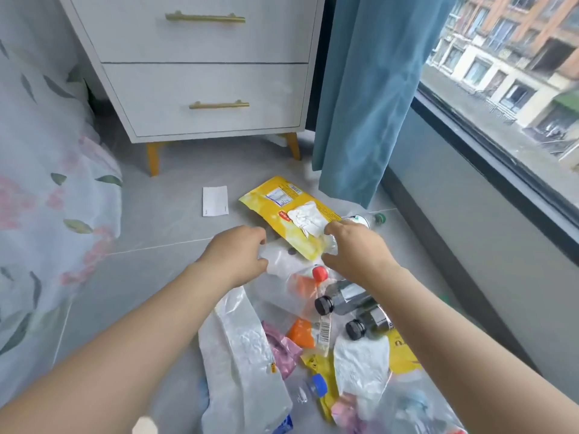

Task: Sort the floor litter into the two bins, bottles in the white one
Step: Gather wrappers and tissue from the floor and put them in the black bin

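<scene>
Starting at the left, a flowered bedcover [47,183] hangs beside a white nightstand [203,89], and a paper slip [215,201] lies alone on the grey floor [141,245]. Next comes the left hand [238,252], its fingers curled round one end of a clear crumpled plastic piece [288,260] lying low over the litter heap, beside a yellow packet [282,208]. The right hand [357,252] appears to close fingers and thumb on the other end. Whether the piece is a crushed bottle or a bag I cannot tell. Further right lie a red-capped bottle [319,273], two black-capped bottles [341,300] and a green-capped bottle [369,219] near the blue curtain [360,104]. Picking up seems the step in hand. Neither bin shows, so the next move calls for identifying the piece, lifting it clear and turning toward the proper bin.
</scene>
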